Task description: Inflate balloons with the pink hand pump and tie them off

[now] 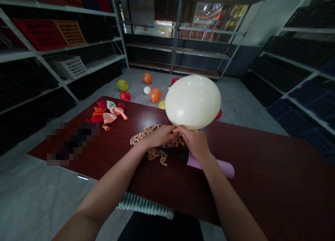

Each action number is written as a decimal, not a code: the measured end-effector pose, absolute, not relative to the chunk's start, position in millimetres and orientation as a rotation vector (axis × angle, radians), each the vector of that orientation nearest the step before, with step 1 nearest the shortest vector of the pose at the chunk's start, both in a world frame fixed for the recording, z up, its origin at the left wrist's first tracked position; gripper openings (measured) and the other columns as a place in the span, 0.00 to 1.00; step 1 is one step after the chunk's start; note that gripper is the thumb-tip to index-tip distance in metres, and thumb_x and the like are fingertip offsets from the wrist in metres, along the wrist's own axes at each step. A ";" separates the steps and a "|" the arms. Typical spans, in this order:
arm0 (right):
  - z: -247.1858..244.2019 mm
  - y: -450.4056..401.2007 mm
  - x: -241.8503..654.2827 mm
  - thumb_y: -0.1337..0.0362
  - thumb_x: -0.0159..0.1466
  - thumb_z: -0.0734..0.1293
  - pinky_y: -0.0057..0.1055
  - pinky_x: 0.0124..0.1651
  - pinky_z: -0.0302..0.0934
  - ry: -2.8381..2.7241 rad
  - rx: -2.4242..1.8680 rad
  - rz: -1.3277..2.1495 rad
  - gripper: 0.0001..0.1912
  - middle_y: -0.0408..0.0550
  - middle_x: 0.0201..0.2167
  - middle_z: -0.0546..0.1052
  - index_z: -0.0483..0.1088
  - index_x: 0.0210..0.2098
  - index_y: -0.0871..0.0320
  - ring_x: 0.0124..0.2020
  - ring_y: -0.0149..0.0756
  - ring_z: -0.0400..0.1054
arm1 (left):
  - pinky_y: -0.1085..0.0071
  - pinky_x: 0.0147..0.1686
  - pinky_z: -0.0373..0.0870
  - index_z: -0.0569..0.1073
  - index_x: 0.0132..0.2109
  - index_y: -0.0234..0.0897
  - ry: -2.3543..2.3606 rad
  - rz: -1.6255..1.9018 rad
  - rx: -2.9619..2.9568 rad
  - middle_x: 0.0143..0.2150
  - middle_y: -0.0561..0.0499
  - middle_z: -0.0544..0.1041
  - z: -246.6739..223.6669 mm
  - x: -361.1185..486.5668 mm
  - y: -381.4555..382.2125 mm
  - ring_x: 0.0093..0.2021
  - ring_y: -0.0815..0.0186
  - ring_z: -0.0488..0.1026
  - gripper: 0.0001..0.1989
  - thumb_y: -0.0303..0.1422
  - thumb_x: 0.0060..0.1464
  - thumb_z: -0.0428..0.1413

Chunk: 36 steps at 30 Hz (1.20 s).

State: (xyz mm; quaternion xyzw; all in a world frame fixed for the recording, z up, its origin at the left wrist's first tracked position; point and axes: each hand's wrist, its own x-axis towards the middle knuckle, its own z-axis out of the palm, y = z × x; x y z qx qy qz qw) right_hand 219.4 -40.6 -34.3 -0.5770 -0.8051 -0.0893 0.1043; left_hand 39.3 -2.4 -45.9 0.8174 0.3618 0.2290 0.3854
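Observation:
A large inflated cream balloon (193, 101) rises above the table, its neck pinched low down between both hands. My left hand (162, 135) has its fingers closed at the neck from the left. From the right, my right hand (195, 141) grips the neck with thumb and fingers pressed together. Beneath my hands lies a heap of beige cord-like loops (146, 132). A hand pump with a pink barrel (225, 167) and a black end rests on the table under my right wrist.
Uninflated balloons (110, 117) lie piled at the left of the dark red table (261, 164). Several inflated balloons, including an orange one (155, 94), sit on the floor beyond. Shelves (149, 47) with crates (70, 67) stand around. A blurred patch covers something at the table's left.

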 end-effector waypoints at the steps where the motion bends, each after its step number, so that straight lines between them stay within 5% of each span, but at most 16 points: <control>1: -35.1 -40.3 220.2 0.55 0.74 0.55 0.30 0.27 0.45 -2.350 -1.699 -0.259 0.18 0.45 0.27 0.81 0.77 0.46 0.46 0.27 0.36 0.73 | 0.70 0.36 0.70 0.74 0.44 0.33 0.866 0.601 1.991 0.35 0.48 0.79 -43.5 37.7 -2.8 0.34 0.64 0.76 0.12 0.37 0.66 0.52; 5: -36.6 -39.5 222.1 0.55 0.74 0.54 0.30 0.27 0.42 -2.274 -1.734 -0.252 0.20 0.46 0.25 0.80 0.78 0.44 0.49 0.25 0.34 0.71 | 0.72 0.35 0.69 0.73 0.42 0.33 0.800 0.671 1.801 0.36 0.49 0.76 -36.4 35.1 -4.4 0.33 0.67 0.72 0.18 0.44 0.67 0.49; 9: -35.8 -39.4 224.4 0.54 0.74 0.54 0.29 0.26 0.43 -2.237 -1.749 -0.225 0.20 0.46 0.25 0.80 0.77 0.45 0.49 0.24 0.34 0.71 | 0.73 0.33 0.67 0.72 0.38 0.34 0.862 0.773 1.867 0.32 0.52 0.75 -37.0 38.4 -4.3 0.30 0.69 0.70 0.16 0.41 0.67 0.49; 22: -38.8 -35.6 229.8 0.52 0.74 0.53 0.28 0.35 0.64 -2.160 -1.540 0.114 0.22 0.46 0.32 0.83 0.74 0.54 0.50 0.30 0.36 0.76 | 0.72 0.39 0.65 0.74 0.37 0.34 0.841 0.955 2.131 0.33 0.50 0.75 -32.8 33.9 -4.2 0.35 0.67 0.71 0.15 0.37 0.69 0.49; 29: -40.7 -36.0 231.4 0.58 0.73 0.57 0.26 0.33 0.62 -2.128 -1.497 0.153 0.16 0.41 0.32 0.84 0.76 0.43 0.51 0.25 0.30 0.75 | 0.72 0.39 0.65 0.74 0.36 0.33 0.823 0.944 2.186 0.33 0.50 0.76 -30.7 34.8 -5.1 0.34 0.67 0.71 0.15 0.36 0.69 0.48; 36: -40.2 -34.2 233.0 0.61 0.72 0.56 0.26 0.32 0.63 -1.988 -1.448 0.269 0.16 0.40 0.31 0.84 0.75 0.46 0.53 0.22 0.27 0.74 | 0.71 0.35 0.63 0.78 0.41 0.36 1.016 0.616 2.281 0.36 0.50 0.78 -37.0 12.0 3.1 0.36 0.65 0.73 0.15 0.44 0.63 0.56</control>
